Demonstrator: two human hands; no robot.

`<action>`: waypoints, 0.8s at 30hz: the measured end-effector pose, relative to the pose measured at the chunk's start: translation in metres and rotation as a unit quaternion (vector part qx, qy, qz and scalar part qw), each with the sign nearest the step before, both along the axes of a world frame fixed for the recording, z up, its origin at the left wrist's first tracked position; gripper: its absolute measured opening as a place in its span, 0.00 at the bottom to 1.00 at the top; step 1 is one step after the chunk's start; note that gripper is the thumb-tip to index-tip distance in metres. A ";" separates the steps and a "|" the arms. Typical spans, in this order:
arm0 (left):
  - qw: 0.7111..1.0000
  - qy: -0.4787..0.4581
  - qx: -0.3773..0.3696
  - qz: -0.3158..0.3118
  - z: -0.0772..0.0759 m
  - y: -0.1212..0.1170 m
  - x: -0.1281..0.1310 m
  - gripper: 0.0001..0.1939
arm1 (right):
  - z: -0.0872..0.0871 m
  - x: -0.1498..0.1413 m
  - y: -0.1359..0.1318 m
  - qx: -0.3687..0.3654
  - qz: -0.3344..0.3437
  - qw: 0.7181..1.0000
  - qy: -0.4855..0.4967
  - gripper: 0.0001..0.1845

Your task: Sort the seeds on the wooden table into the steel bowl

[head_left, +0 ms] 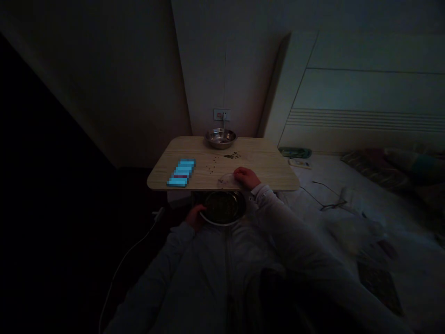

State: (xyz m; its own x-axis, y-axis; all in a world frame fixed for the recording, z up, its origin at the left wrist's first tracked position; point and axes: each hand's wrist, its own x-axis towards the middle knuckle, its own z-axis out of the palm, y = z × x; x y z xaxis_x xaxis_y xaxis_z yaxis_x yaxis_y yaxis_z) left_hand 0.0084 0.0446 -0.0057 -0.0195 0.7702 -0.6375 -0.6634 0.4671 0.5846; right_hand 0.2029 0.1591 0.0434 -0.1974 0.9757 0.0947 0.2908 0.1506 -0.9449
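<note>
Below the table's front edge, my left hand point(196, 218) grips the rim of a metal bowl point(222, 223) with dark contents. The bowl is in my lap, partly under the tabletop. Over the front edge, the fingers of my right hand point(246, 178) are closed on a thin, translucent, pale sheet point(227, 180) that lies low against the wood. A few dark bits show at the sheet's left side. Small dark grains point(230, 156) lie in a loose patch beyond it, with several scattered to the left.
A second metal bowl point(221, 139) stands at the back of the wooden table point(187, 146). At the left lies a lit phone point(181, 172). To the right is a bed point(306, 185) with glasses point(323, 206) on it. A white cable point(128, 250) runs down at the left. The room is dim.
</note>
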 end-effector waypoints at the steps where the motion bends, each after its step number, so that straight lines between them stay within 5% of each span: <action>1: 1.000 0.002 -0.001 0.000 0.000 0.000 0.000 0.14 | 0.001 0.000 0.000 -0.002 -0.001 1.000 -0.003 0.02; 24: 1.000 0.022 -0.001 0.005 0.001 -0.003 0.001 0.11 | 0.011 -0.003 -0.007 -0.034 -0.002 0.999 0.017 0.01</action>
